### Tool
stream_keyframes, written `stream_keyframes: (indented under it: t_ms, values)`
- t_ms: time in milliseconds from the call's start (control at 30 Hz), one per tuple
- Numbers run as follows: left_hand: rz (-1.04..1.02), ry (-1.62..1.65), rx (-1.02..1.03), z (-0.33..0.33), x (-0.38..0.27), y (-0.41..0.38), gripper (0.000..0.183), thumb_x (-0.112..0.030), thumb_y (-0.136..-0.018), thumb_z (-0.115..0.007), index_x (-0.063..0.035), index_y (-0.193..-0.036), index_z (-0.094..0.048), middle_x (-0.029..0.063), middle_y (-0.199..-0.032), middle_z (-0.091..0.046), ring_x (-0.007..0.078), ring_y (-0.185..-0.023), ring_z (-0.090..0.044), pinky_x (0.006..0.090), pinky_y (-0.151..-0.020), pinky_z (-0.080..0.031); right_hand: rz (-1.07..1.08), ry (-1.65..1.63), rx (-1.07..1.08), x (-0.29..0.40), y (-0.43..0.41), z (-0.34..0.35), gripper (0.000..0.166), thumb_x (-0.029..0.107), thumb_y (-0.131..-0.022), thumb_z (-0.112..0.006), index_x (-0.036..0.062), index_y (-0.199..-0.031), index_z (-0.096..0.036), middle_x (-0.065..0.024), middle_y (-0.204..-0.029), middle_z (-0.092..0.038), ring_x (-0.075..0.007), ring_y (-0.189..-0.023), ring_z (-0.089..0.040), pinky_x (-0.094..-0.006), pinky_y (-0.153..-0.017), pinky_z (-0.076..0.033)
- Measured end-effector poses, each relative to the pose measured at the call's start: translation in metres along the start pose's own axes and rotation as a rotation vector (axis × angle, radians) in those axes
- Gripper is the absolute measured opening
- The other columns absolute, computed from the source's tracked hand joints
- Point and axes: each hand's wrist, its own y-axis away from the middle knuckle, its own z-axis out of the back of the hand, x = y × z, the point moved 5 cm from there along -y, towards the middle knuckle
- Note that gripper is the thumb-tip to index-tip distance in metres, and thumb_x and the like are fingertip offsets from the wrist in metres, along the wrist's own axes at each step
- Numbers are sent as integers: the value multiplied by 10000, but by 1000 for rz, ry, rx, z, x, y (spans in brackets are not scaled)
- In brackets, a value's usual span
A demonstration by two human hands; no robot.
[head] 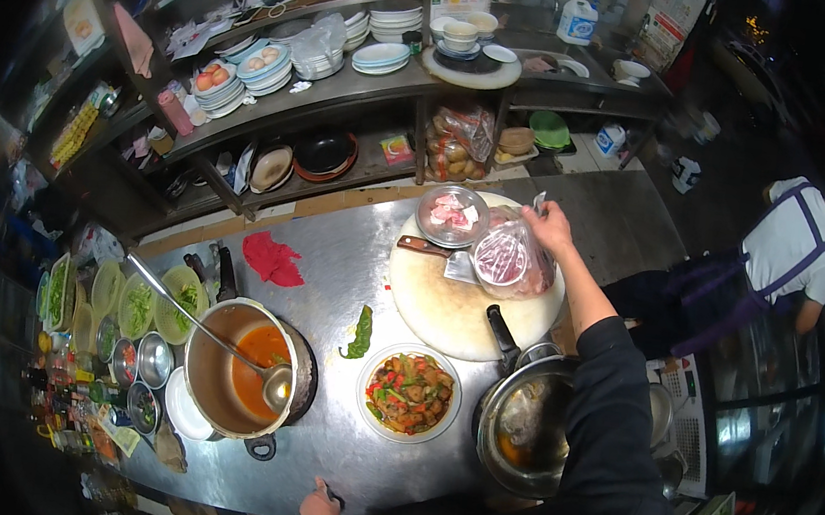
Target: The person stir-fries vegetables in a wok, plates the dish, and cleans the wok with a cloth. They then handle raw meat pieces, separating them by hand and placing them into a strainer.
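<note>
My right hand (550, 225) grips the gathered top of a clear plastic bag (535, 270) of raw meat over a round cutting board (437, 313). A tub of dark red meat (501, 258) shows at the bag's left side. Beside it stand a clear bowl of pale pink meat pieces (451, 216) and a cleaver (460, 266) with a wooden handle, its blade partly hidden by the bag. At the table's near edge is my left hand (318, 505), fingers curled next to a small dark object; whether it holds that is unclear.
A plate of stir-fried food (409, 393) sits between a pot of red broth with a ladle (277, 386) and a steel pot (523, 427) under my right arm. A green pepper (359, 335) and red cloth (273, 258) lie behind. A person (791, 244) stands at right.
</note>
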Motion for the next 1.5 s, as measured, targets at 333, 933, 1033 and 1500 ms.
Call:
stream_keyframes:
  t_ms: [333, 933, 1033, 1500]
  values:
    - [65, 44, 32, 4, 0, 6, 724, -296, -786, -496, -18, -1403, -236, 213, -939, -634, 341, -860, -619, 411, -761, -493, -137, 333, 87, 45, 24, 5, 511, 219, -698, -667, -10, -1128, -515, -218, -1110, -595, -350, -1057, -570, -427, -878, -460]
    - [-38, 28, -89, 12, -8, 7, 479, -345, -771, -502, -120, -1187, -581, 194, -1027, -628, 345, -936, -612, 415, -835, -482, 493, 31, 506, 62, 117, 33, 98, 5, -728, -503, 33, -778, -583, -133, -751, -623, -257, -727, -590, -339, -655, -447]
    - [-52, 29, -90, 5, -8, 8, 485, -344, -770, -505, -101, -1182, -581, 198, -1010, -632, 349, -920, -617, 416, -826, -487, 490, -80, 630, 57, 130, 29, 96, -23, -707, -486, 21, -753, -558, -83, -671, -563, -190, -681, -557, -328, -624, -430]
    - [-37, 83, -118, 8, -20, 19, 476, -326, -785, -496, -51, -1165, -577, 209, -964, -639, 352, -901, -619, 417, -808, -487, 601, 421, 706, 35, 144, 13, 111, 111, -768, -522, 19, -741, -577, -215, -663, -578, -311, -734, -610, -411, -693, -475]
